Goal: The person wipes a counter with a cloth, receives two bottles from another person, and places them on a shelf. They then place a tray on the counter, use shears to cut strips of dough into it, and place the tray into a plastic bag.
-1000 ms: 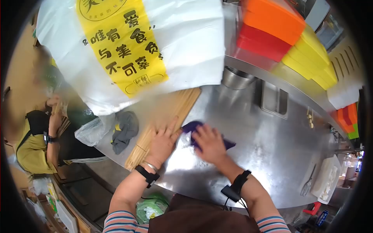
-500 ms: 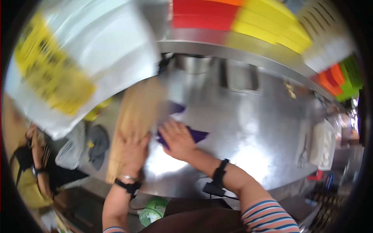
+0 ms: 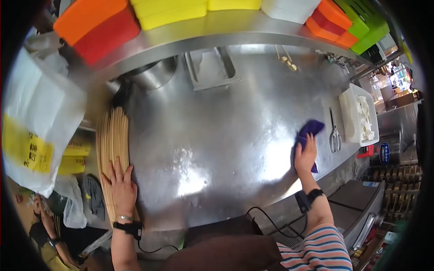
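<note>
My left hand [image 3: 123, 192] lies flat, fingers spread, on a long bundle of thin wooden skewers [image 3: 113, 140] at the left of the steel table [image 3: 217, 140]. Farther right, my right hand [image 3: 307, 156] presses a purple cloth [image 3: 311, 129] against the tabletop, its folds showing around the fingers. Just beyond that hand, a pair of scissors [image 3: 335, 137] rests beside a white tub [image 3: 357, 115] with pale pieces inside.
A metal tray [image 3: 210, 67] and a round steel pot [image 3: 156, 74] stand at the back, under a shelf of coloured plastic boxes [image 3: 172, 13]. A large white bag [image 3: 40, 104] hangs at the left. Another person's arm [image 3: 49, 226] shows at lower left.
My right hand has moved far to the right across the table with the purple cloth. My left hand stays on the skewers. The head view has shifted rightward.
</note>
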`<state>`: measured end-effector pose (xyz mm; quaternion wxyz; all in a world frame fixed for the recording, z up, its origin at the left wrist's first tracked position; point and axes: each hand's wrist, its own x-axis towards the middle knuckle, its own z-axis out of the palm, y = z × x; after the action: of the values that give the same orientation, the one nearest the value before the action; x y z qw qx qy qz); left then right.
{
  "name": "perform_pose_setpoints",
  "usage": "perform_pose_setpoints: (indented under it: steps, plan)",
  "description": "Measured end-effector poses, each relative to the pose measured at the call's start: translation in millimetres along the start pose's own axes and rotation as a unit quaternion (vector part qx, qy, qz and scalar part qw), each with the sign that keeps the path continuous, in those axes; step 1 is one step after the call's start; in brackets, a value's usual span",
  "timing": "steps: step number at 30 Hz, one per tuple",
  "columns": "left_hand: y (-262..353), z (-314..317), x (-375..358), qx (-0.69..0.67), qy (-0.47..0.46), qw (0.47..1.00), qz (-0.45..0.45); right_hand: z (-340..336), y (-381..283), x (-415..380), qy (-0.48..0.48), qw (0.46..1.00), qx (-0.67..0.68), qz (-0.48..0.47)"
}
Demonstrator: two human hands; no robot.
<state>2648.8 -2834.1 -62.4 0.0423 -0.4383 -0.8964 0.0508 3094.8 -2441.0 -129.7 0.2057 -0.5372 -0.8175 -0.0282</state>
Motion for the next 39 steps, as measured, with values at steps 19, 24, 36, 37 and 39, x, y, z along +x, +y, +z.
perform_pose_setpoints:
  steps: [19, 24, 36, 37, 39]
  plan:
    - [6, 8, 7, 0.038, 0.005, 0.999, 0.028, -25, -263, -180, -0.380, 0.663, 0.390, -0.515]
    - [3, 18, 3, 0.092, 0.016, 0.995, 0.035, -55, -98, -106, -0.240, 0.906, 0.223, -0.266]
    - [20, 0, 5, 0.080, -0.025, 0.996, 0.013, -203, 230, -203, -0.008, 0.883, 0.209, 0.421]
    - [21, -6, 5, 0.055, -0.048, 0.997, 0.014, -205, 203, -176, 0.037, 0.851, 0.331, 0.406]
    - [29, -21, 4, -0.004, -0.064, 0.998, 0.008, -215, 132, -117, -0.031, 0.855, 0.396, 0.333]
